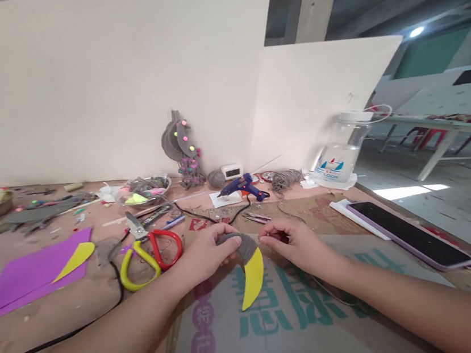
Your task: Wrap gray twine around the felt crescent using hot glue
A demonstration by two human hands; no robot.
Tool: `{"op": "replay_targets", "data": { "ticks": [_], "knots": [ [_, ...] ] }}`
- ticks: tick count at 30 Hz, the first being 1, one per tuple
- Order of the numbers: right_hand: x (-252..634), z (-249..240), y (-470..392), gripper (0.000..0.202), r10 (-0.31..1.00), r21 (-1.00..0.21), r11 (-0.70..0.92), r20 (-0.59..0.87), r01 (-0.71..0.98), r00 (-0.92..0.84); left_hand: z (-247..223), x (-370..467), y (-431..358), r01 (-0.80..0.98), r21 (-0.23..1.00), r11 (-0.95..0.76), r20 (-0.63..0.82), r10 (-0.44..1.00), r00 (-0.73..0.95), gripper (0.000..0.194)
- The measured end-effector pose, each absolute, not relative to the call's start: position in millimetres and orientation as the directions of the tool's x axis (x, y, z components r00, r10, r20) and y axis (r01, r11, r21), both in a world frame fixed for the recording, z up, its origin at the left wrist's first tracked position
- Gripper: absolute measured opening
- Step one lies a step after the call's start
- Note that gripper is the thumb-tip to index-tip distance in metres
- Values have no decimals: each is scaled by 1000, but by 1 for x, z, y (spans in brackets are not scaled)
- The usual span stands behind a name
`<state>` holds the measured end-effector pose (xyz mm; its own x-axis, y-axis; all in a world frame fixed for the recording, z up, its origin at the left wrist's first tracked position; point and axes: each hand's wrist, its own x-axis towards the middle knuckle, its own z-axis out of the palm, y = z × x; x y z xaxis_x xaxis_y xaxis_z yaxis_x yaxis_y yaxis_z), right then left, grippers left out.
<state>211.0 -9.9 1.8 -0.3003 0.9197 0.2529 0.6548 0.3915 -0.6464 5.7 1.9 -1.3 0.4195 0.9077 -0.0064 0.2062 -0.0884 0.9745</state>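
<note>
A curved yellow crescent (254, 274), its upper part wrapped in grey yarn, is in my left hand (213, 252), pinched between thumb and fingers near the top. Its bare yellow tip points down over the printed cardboard sheet (221, 338). Just right of the crescent, my right hand (289, 242) is closed with thumb and index finger together. A thin strand trails below that hand, but what lies between the fingertips is too small to make out.
Scissors (144, 251) with red and yellow handles and purple sheets (33, 273) lie left. Behind are a blue glue gun (243, 187), grey yarn (286, 180) and a decorated grey piece (180, 143). At right stand a bottle (338, 152) and a phone (409, 232). A black cord crosses the left side.
</note>
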Motion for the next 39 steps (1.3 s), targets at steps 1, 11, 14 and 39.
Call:
{"op": "replay_targets", "data": {
  "ticks": [1,11,14,39],
  "knots": [
    [211,2,-10,17,916,-639,400,261,657,-304,-1,5,2,198,976,-94,1,905,425,20],
    [217,5,-5,27,828,-557,535,497,636,-261,1,5,4,49,999,-6,-13,925,380,23],
    [218,14,-12,22,856,-650,466,502,601,-121,-1,5,7,-28,999,32,-20,943,333,23],
    [204,13,-26,36,934,-959,182,99,218,-344,3,3,-3,247,946,-212,99,909,404,32]
  ]
}}
